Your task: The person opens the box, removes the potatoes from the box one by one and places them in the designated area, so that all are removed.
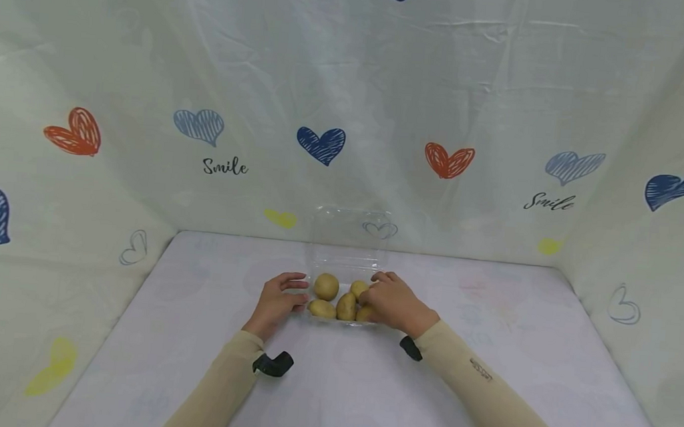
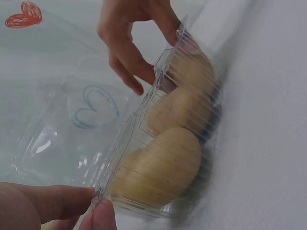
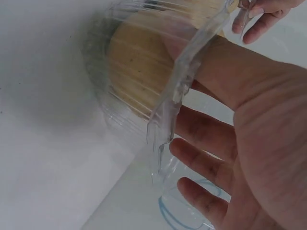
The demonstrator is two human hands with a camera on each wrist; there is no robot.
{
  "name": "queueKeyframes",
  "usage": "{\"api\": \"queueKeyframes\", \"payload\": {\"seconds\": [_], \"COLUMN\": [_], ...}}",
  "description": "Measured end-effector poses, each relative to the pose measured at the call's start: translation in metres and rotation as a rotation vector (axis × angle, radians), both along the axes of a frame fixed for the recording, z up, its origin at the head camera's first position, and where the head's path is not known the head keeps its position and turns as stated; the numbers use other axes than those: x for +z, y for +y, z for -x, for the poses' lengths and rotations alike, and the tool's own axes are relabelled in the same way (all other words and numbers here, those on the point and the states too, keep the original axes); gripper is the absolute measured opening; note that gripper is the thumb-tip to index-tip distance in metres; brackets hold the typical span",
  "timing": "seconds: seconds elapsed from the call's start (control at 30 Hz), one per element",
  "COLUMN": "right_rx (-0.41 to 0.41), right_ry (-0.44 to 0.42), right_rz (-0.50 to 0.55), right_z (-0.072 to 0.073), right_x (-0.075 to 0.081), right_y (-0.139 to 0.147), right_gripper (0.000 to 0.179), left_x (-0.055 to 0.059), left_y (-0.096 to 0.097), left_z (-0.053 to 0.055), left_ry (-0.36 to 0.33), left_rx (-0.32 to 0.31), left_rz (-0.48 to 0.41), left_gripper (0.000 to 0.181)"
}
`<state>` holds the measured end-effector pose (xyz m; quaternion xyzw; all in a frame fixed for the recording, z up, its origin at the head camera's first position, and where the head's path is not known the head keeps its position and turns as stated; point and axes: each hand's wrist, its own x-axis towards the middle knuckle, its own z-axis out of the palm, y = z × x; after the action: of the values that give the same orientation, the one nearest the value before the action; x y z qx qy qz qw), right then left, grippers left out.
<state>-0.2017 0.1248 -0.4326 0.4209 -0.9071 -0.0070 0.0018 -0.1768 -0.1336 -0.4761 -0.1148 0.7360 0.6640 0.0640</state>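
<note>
Our left hand (image 1: 276, 305) pinches the clear, hinged plastic box (image 2: 127, 136) by its rim; our right hand (image 1: 394, 303) reaches among the oval, yellow-brown potatoes (image 2: 170, 163) inside, whether gripping we cannot tell. Pushing sideways could tip everything out.

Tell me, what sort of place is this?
Perhaps a makeshift booth, possibly for filming: heart-printed sheeting encloses three sides of a white table holding a clear plastic clamshell of potatoes.

From above and behind the fingers (image 1: 296, 298), my head camera faces forward-down; both wrist cameras, close beside them, share the potatoes (image 2: 172, 160).
</note>
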Motion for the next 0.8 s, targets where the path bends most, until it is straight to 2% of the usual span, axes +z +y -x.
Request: {"api": "queueKeyframes", "payload": {"seconds": [0.17, 0.27, 0.47, 0.63, 0.8], "right_rx": [0.016, 0.034, 0.026, 0.032, 0.028], "right_ry": [-0.035, -0.023, -0.015, 0.023, 0.098], "right_rz": [0.012, 0.021, 0.022, 0.034, 0.073], "right_z": [0.004, 0.006, 0.006, 0.004, 0.004], "right_x": [-0.002, -0.004, -0.006, -0.004, 0.001], "right_y": [0.0, 0.002, 0.007, 0.011, 0.017], "right_gripper": [0.016, 0.015, 0.022, 0.026, 0.025], "left_x": [-0.001, -0.001, 0.0, -0.001, 0.0], "left_y": [0.001, 0.002, 0.001, 0.001, 0.001], "left_z": [0.001, 0.001, 0.0, -0.001, -0.001], "left_ry": [-0.003, 0.003, 0.017, 0.004, 0.006], "left_rx": [0.001, -0.003, -0.006, -0.002, 0.001], "left_rz": [0.003, 0.007, 0.001, 0.003, 0.004], "left_gripper": [0.045, 0.046, 0.045, 0.045, 0.045]}}
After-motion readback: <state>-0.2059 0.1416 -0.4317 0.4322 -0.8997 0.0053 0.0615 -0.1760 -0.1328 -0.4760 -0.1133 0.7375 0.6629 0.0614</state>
